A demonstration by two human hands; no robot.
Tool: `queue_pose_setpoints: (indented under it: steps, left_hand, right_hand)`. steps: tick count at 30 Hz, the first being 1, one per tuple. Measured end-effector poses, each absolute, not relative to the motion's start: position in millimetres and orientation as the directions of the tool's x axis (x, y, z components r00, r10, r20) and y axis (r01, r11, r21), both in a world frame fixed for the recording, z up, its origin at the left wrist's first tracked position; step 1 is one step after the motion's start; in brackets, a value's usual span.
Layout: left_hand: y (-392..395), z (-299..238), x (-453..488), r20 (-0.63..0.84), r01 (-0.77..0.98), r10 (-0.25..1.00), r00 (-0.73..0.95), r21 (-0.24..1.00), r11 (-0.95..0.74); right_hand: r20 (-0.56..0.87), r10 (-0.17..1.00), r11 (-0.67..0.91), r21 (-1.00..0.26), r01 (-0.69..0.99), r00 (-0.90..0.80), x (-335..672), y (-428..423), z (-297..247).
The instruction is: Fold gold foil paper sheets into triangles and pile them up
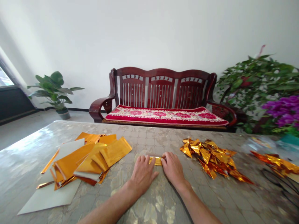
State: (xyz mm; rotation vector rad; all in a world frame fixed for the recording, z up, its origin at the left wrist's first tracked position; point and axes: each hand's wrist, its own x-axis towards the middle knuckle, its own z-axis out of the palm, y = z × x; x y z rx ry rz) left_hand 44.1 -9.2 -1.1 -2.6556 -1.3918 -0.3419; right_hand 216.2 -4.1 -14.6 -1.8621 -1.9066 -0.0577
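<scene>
A small folded strip of gold foil paper (156,161) lies flat on the table between my two hands. Curled fingertips of my left hand (144,171) press down on its left end, the thumb held apart toward the middle. At the right end, my right hand (173,169) is closed on the strip's edge with thumb and fingers; the exact pinch is partly hidden. To the left is a loose stack of gold paper sheets (93,155), some showing pale undersides. On the right, a pile of shiny folded gold foil pieces (207,155) with pointed ends is heaped up.
The table (116,205) has a patterned grey cover. Far right are more foil pieces (277,163), a clear plastic bag (259,143) and a black cable (277,183). Behind stand a wooden bench (161,73), a potted plant (57,90) and purple flowers (283,112).
</scene>
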Motion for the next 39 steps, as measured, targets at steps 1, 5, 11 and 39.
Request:
queue_pose_setpoints:
  steps: [1,5,11,39]
  left_hand:
    - [-10,-1,44,0.256,0.826,0.798,0.546,-0.001,-0.564]
    - [-12,1,44,0.241,0.823,0.802,0.546,0.021,-0.567]
    - [-11,-1,37,0.228,0.715,0.717,0.659,0.106,-0.691]
    - [-18,-13,11,0.139,0.673,0.69,0.711,0.15,-0.724]
  right_hand:
    - [0.351,0.935,0.068,-0.281,0.957,0.037,216,-4,-15]
    - [0.341,0.938,0.026,-0.25,0.968,0.062,216,-5,-14]
    - [0.359,0.932,0.017,-0.197,0.98,0.056,215,-6,-13]
    - [0.352,0.849,0.38,0.111,0.918,-0.394,244,-36,-1]
